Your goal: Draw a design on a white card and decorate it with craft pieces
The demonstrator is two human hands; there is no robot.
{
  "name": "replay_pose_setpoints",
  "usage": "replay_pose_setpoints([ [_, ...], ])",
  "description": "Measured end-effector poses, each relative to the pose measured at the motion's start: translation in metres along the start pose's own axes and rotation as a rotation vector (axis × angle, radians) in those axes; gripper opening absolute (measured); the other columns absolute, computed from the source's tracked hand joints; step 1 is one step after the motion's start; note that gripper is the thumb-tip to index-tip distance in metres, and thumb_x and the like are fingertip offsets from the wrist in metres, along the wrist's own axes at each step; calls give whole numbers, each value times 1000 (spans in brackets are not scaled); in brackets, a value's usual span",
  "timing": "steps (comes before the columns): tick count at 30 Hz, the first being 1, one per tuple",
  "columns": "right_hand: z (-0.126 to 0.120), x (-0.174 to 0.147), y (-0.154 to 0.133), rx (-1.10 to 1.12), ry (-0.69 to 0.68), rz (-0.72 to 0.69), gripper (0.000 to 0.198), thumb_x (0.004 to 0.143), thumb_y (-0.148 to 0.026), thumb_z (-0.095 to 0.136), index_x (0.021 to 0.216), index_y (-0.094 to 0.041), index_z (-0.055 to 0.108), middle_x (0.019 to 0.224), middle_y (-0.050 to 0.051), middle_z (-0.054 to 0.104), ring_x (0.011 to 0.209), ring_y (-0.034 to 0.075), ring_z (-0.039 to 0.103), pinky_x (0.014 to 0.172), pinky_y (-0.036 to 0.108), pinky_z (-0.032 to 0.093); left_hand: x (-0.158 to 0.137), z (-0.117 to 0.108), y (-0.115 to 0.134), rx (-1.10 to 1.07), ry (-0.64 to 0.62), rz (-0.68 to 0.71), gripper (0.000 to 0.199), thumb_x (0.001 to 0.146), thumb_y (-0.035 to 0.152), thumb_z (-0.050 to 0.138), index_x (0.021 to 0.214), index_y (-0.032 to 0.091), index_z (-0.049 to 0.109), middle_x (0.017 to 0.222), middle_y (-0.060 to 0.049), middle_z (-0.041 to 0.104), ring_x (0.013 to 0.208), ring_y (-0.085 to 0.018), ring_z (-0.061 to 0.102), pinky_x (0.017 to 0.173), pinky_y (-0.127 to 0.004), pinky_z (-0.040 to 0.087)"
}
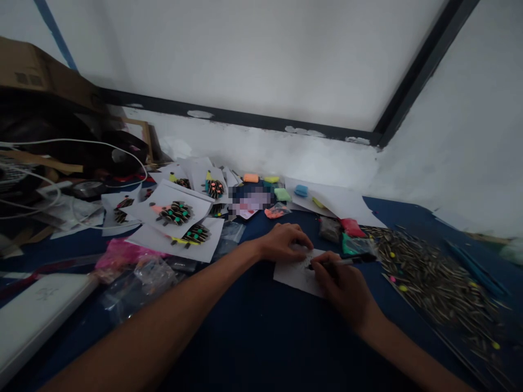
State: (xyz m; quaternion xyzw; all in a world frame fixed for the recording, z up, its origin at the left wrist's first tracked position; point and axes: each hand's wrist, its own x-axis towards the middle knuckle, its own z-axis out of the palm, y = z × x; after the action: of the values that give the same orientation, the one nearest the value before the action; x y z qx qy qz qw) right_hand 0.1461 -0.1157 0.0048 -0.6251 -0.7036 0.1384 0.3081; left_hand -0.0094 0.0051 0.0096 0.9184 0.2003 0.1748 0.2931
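A small sheet of white paper lies on the dark blue table, with faint dark marks near its middle. My right hand grips a black marker pen, its tip down at the paper and its dark end pointing right. Across the upper left part of the sheet rests my left hand, fingers stretched out and pressing on it. Just right of the pen sit small bags of green clay and red clay.
Sunflower seeds are heaped on the right. At left lie sheets with seed-covered hedgehog pictures, a pink plastic bag and a white box. Coloured clay packs line the back by the wall. A white cable loops at far left.
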Motion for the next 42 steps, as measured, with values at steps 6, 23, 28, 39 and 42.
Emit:
replay_pose_setpoints([
  [6,-2,-1,2,-18,60,35,27,89,-38,40,76,-21,55,58,1,60,47,15,56,45,25,36,-1,-1,1,-16,-6,8,28,78,22,63,104,19,69,104,-6,60,96,-19,57,88,-31,42],
  [23,-2,-1,5,-47,7,17,28,89,-38,39,77,-20,56,55,0,59,44,14,53,45,25,34,0,0,0,-7,-5,4,28,77,22,63,105,18,69,101,-6,59,96,-18,55,88,-29,41],
  [28,-2,1,4,-83,20,3,27,89,-37,39,76,-20,56,57,1,60,44,14,54,45,25,34,0,0,0,-14,-5,3,28,77,21,63,104,19,69,100,-6,59,96,-18,55,86,-29,41],
  [39,-4,1,0,-59,13,20,26,87,-38,40,76,-21,56,52,-2,57,43,14,53,44,25,34,0,0,0,-7,-7,0,27,78,23,62,104,20,68,104,-6,59,99,-19,55,90,-32,41],
  [42,-4,1,0,-76,19,16,26,87,-38,40,76,-20,56,53,-1,57,43,15,54,45,25,34,0,0,0,-11,-11,0,28,78,23,62,105,19,68,104,-7,59,101,-20,55,90,-32,41],
])
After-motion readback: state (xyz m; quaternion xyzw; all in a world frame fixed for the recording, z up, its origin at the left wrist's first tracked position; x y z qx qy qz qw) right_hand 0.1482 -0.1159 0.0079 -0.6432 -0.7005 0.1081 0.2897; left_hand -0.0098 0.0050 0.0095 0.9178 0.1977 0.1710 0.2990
